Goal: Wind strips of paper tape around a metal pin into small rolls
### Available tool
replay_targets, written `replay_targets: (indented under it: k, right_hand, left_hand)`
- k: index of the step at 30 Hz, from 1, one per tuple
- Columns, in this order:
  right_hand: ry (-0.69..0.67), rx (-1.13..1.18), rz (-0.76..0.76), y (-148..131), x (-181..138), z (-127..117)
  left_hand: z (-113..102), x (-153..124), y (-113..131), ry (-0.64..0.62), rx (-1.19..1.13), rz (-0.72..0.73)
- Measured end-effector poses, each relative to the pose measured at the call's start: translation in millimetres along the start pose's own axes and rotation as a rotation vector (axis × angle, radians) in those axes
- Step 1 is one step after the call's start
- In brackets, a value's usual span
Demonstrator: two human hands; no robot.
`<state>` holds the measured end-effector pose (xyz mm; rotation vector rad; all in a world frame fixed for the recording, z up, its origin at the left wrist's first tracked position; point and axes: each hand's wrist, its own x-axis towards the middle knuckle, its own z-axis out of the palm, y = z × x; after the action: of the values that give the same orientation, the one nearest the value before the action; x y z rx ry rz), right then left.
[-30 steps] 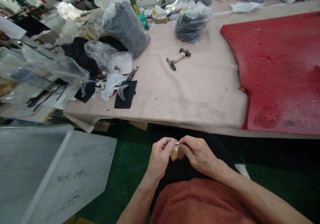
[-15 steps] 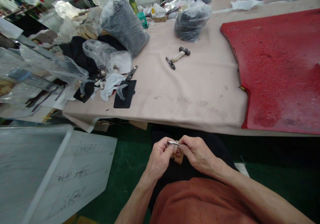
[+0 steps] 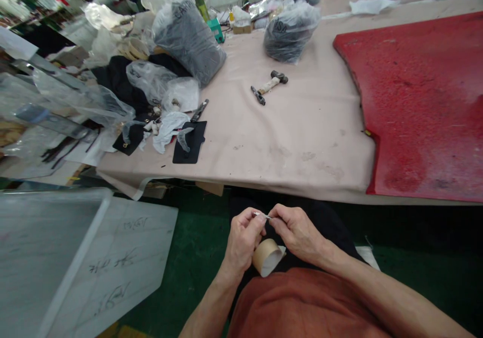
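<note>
My left hand [image 3: 243, 235] and my right hand [image 3: 298, 230] meet above my lap, both with pinched fingertips. Between them they hold a small thin silvery-white piece [image 3: 267, 217], too small to name. The fingers cover most of it. Just below my left hand, a roll of tan tape [image 3: 261, 258] rests on its side against my lap, its pale inner side showing.
A table [image 3: 241, 147] stands in front of me. On it lie a hammer [image 3: 269, 85], pliers [image 3: 258, 95], a black flat piece [image 3: 194, 152], bagged bundles [image 3: 190, 41] and a red board [image 3: 418, 111]. A large white bin [image 3: 139, 247] stands at my left.
The tan roll has dropped from under my fingers to my lap and shows more fully. Both hands stay pinched on the thin piece at nearly the same spot.
</note>
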<state>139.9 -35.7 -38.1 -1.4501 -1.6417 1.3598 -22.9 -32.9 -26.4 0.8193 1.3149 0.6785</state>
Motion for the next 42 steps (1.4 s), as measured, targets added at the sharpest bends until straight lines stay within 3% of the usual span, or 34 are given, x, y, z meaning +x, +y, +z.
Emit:
replay_targets:
  k: [10, 21, 27, 33, 37, 40, 42]
  right_hand:
    - [0.235, -0.393, -0.315, 11, -2, 15]
    - [0.231, -0.393, -0.316, 10, -1, 15]
    - [0.244, -0.384, -0.334, 11, 0, 17]
    - [0.151, -0.245, -0.214, 7, 0, 17]
    - [-0.064, -0.144, -0.016, -2, 6, 4]
    - [-0.229, -0.141, 0.013, -7, 12, -7]
    - [-0.255, -0.106, 0.007, -8, 14, -12]
  left_hand:
    - [4, 2, -4, 0.117, -0.037, -0.011]
    - [-1, 5, -5, 0.116, 0.111, 0.069]
    - [2, 5, -4, 0.180, 0.200, 0.082]
    - [-3, 3, -9, 0.165, 0.190, 0.111]
    - [-7, 4, -9, 0.137, 0.212, 0.087]
    - [-8, 4, -4, 0.072, 0.216, 0.051]
    - [-9, 4, -1, 0.036, 0.205, 0.022]
